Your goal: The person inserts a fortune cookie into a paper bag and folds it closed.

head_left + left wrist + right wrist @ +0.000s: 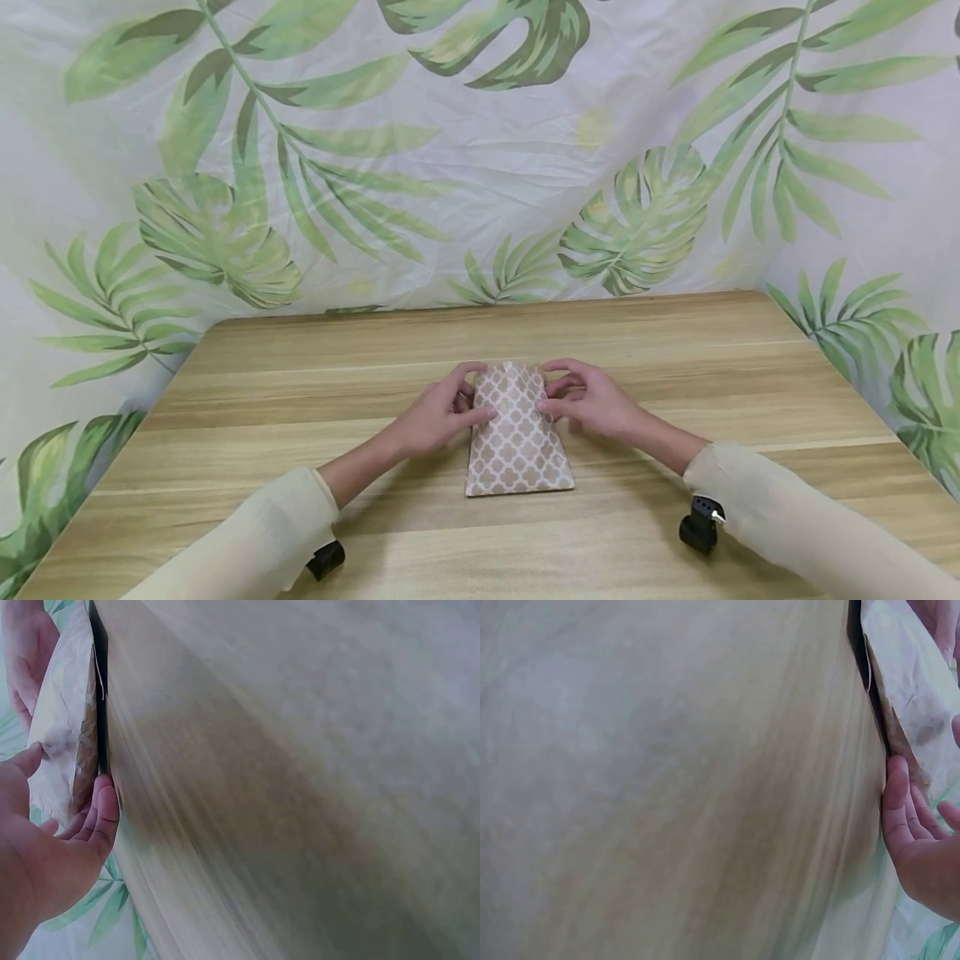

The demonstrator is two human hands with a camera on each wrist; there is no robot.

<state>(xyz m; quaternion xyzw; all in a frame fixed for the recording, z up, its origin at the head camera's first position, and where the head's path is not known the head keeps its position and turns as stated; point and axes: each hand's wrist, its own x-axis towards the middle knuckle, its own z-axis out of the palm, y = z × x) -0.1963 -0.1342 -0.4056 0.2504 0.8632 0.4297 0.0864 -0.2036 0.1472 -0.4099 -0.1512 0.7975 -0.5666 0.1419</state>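
Observation:
A small paper bag [517, 450] with a tan and white lattice print lies on the wooden table, its wider end toward me. My left hand [442, 410] holds the bag's left side near the far end, thumb on the printed face and fingers around the edge. On the opposite side my right hand [596, 400] grips the right edge in the same way, with curled fingers. In the left wrist view the bag [71, 712] shows a creased brown side fold beside the left hand [45, 847]. The right wrist view shows the right hand's fingers [898, 784] low against the bag's edge.
The wooden table [300, 392] extends around the bag on all sides. Behind it hangs a white cloth [510, 167] printed with green leaves. Black wrist devices [699, 525] sit beneath both pale sleeves [795, 508].

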